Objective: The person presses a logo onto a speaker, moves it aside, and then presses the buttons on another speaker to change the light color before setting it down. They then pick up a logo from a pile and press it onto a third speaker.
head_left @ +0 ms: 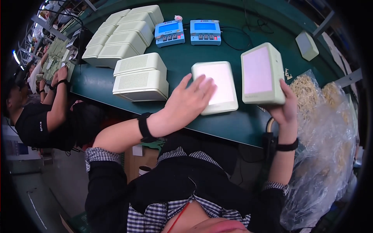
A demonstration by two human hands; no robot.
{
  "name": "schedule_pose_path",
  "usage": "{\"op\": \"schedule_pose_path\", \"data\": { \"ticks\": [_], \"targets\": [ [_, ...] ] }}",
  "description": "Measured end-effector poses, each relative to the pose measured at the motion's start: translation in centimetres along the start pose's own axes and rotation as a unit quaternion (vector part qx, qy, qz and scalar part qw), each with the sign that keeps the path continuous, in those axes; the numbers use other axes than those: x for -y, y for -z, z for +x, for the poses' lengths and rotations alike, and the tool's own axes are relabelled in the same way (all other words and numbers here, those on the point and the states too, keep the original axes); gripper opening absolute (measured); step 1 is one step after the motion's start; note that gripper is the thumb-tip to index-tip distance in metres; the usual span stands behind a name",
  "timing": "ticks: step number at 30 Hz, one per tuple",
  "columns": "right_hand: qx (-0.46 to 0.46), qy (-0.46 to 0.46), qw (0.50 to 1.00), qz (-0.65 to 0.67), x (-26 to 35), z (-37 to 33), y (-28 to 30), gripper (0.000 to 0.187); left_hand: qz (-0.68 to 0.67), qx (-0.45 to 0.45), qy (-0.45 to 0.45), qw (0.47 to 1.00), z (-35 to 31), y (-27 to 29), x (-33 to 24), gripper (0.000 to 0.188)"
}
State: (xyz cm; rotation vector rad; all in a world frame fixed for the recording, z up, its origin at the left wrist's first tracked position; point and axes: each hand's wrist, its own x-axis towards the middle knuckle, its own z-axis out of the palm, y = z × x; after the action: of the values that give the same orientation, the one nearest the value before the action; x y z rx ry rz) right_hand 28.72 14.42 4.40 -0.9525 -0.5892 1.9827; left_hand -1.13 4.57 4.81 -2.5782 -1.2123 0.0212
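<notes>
My right hand (286, 105) grips a pale cream box-shaped device (278, 73) from below and its right side. The device is tilted up, and its lit pinkish-white screen faces me. Beside it, a second cream device (197, 69) rests on the green table with a bright white screen. Over the left part of that screen is my left hand (186, 99), its fingers stretched out and slightly blurred. I cannot tell whether the fingertips touch the glass. Two more cream devices (142, 79) with perforated tops stand side by side, left of my left hand.
Rows of similar cream devices (126, 35) fill the table's back left. Two blue instruments (205, 33) with small displays and cables stand at the back. Another device (307, 46) sits far right, above clear plastic bags (324, 128) of tan pieces. A co-worker (42, 120) works at left.
</notes>
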Motion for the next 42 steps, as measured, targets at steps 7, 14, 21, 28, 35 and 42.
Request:
{"op": "schedule_pose_path", "data": {
  "ticks": [7, 14, 21, 28, 35, 42],
  "targets": [
    [-0.012, -0.011, 0.999, -0.029, 1.8, 4.0, -1.0, 0.052, -0.209, -0.067, 0.080, 0.972, 0.7, 0.7, -2.6, 0.054],
    [-0.030, 0.031, 0.991, -0.123, 1.5, 5.7, -0.1, 0.044, -0.144, -0.102, 0.181, 0.968, 1.9, -2.3, 0.3, 0.042],
    [-0.079, 0.078, 0.977, -0.184, 0.7, 5.0, -1.0, 0.047, -0.246, -0.076, 0.269, 0.928, 1.9, -1.2, 1.0, 0.053],
    [-0.114, 0.198, 0.839, -0.494, -1.3, 5.0, 1.8, 0.057, -0.162, -0.042, 0.342, 0.925, 2.5, 0.0, 0.0, 0.082],
    [-0.108, 0.294, 0.769, -0.557, -3.0, -2.8, -2.9, 0.065, -0.290, 0.032, 0.364, 0.885, 0.8, 0.2, 2.0, 0.088],
    [0.098, 0.192, 0.968, -0.130, -11.0, -5.7, -10.5, 0.086, -0.722, -0.124, 0.180, 0.656, -0.8, 2.5, 0.0, 0.079]
  ]
}}
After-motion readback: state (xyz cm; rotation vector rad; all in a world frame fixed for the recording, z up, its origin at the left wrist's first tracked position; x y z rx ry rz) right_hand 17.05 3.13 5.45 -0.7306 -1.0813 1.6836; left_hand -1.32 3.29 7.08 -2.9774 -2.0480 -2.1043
